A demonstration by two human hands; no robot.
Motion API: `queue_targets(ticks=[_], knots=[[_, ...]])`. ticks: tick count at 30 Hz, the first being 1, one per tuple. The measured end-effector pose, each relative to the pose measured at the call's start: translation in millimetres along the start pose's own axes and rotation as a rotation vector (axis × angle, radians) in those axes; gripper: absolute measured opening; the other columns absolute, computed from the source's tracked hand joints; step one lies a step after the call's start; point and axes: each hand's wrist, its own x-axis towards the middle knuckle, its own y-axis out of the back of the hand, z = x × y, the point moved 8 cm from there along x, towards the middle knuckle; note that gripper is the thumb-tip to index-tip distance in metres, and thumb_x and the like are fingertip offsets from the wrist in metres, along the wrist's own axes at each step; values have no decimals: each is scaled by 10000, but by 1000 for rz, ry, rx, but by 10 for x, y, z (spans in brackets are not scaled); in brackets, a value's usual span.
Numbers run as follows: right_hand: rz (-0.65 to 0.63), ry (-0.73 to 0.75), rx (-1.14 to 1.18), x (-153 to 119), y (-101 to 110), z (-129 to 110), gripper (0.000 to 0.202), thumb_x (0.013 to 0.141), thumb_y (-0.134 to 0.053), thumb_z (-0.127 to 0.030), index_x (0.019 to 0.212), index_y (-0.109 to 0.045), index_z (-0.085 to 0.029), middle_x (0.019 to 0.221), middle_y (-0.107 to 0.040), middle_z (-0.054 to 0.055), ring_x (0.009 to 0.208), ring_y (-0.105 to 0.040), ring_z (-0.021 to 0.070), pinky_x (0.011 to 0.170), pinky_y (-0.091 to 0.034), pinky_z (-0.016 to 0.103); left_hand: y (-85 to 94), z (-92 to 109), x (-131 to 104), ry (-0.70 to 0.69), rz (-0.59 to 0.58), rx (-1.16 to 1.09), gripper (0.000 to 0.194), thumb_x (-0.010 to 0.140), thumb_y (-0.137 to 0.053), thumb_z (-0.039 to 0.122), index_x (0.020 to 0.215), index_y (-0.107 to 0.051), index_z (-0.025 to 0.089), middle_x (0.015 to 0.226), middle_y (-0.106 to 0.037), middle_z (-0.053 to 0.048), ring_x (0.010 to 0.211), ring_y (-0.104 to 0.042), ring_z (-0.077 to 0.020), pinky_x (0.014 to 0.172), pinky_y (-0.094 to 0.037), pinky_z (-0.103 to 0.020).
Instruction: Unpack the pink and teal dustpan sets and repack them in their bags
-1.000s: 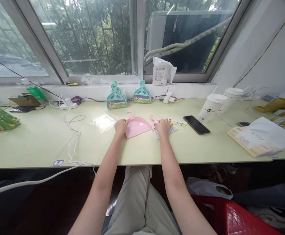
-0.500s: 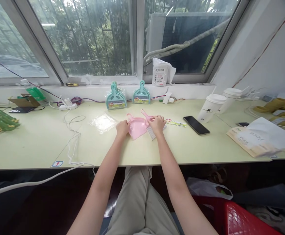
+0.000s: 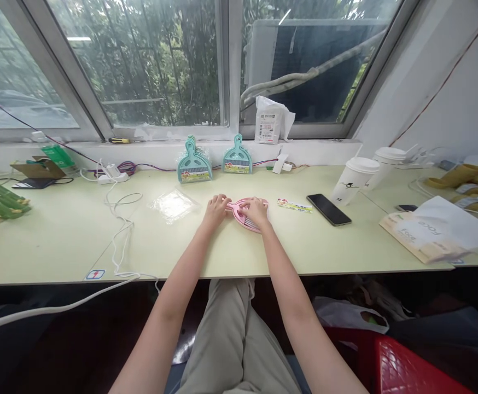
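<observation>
A pink dustpan (image 3: 259,202) lies on the pale table with its handle toward the left. On top of it rests a small pink brush (image 3: 241,216) with pale bristles. My left hand (image 3: 217,208) closes round the handle end of the dustpan. My right hand (image 3: 255,210) is over the brush and pan, its fingers closed on the brush. A clear plastic bag (image 3: 175,204) lies left of my hands, and a printed label strip (image 3: 295,206) lies to their right.
Teal dustpan sets (image 3: 194,161) and another teal set (image 3: 237,156) stand by the wall. Rightward are a phone (image 3: 329,209), lidded cups (image 3: 356,178) and a paper bag (image 3: 423,235). White cables (image 3: 118,241) and a power strip (image 3: 113,178) lie left.
The dustpan has turned so its handle points left, and the brush now lies over it rather than beside it. My left hand has moved slightly right, onto the handle end.
</observation>
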Motion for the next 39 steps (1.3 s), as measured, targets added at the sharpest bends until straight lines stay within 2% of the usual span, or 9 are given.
queue_targets(ticks=[4, 7, 11, 18, 26, 39], knots=[[-56, 27, 20, -9, -32, -43, 143, 738, -697, -389, 844, -742, -304, 1158, -604, 25, 1160, -448, 257, 947, -313, 412, -96, -22, -8, -92, -61, 1, 225, 857, -516, 125, 1016, -655, 204, 1038, -608, -86, 986, -526, -205, 826, -454, -305], [-58, 24, 11, -6, -41, -42, 148, 737, -703, -383, 846, -741, -290, 1151, -613, 31, 1162, -452, 260, 945, -323, 412, -141, -20, -15, -97, -83, 25, 217, 891, -504, 168, 1020, -673, 210, 1025, -620, -82, 975, -544, -195, 759, -461, -281], [-46, 28, 8, 3, -54, -36, 146, 738, -708, -368, 860, -741, -294, 1170, -618, 30, 1162, -459, 261, 955, -318, 425, -186, -5, -17, -88, -142, 87, 254, 902, -475, 138, 1046, -676, 199, 1004, -640, -86, 958, -567, -200, 707, -451, -283], [-40, 42, -4, -1, -51, -40, 133, 746, -709, -367, 858, -741, -302, 1181, -622, 23, 1156, -479, 256, 976, -308, 438, -191, 28, -2, -103, -185, 103, 243, 907, -463, 144, 1039, -663, 184, 1009, -657, -80, 915, -602, -201, 713, -434, -288], [-62, 56, -9, -13, -35, -69, 133, 771, -691, -358, 879, -740, -296, 1198, -610, 19, 1134, -501, 243, 943, -356, 391, -218, 51, -4, -61, -272, 158, 286, 907, -425, 122, 1087, -642, 169, 1002, -645, -105, 872, -622, -191, 717, -430, -274], [-62, 78, -53, 1, -43, -75, 146, 779, -693, -376, 898, -737, -302, 1214, -603, 15, 1130, -513, 235, 918, -388, 374, -217, 57, 19, -49, -295, 172, 280, 902, -395, 114, 1006, -654, 143, 977, -651, -116, 854, -635, -199, 724, -446, -285]])
